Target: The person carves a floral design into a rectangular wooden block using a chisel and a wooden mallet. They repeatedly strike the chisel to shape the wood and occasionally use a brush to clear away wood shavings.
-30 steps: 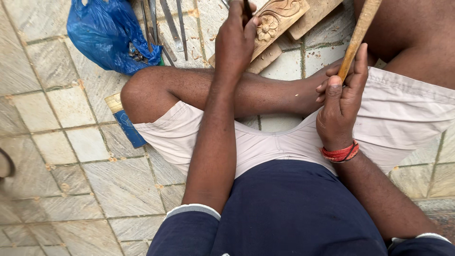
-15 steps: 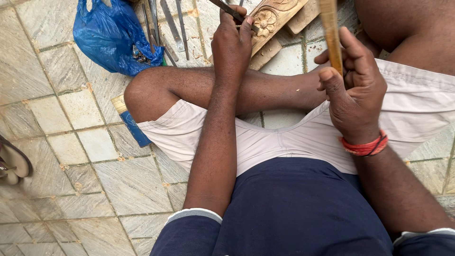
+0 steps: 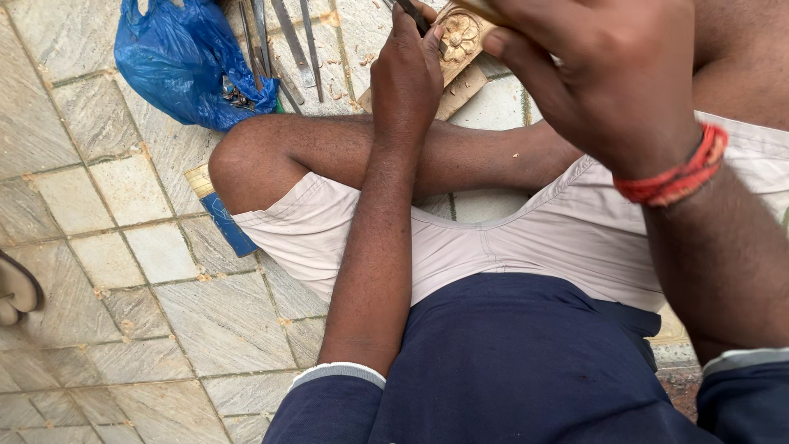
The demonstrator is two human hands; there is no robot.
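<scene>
Our left hand [image 3: 407, 78] gripped a chisel [image 3: 411, 15] against the carved wooden block [image 3: 460, 37]. Our right hand [image 3: 600, 74] was raised near, clamped on a wooden handle [image 3: 485, 8]. A blue bag [image 3: 177, 62] lay far left.

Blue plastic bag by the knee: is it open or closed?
Open. The blue plastic bag lies slumped on the tiled floor with its mouth gaping toward the metal tools; small metal pieces show in the opening.

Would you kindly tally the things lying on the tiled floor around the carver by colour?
Blue: 2, the plastic bag and the flat block under the knee.
Grey metal: 4 chisels that can be told apart beside the bag.
Tan wood: 1 carved flower panel at the left hand.
Total: 7.
</scene>
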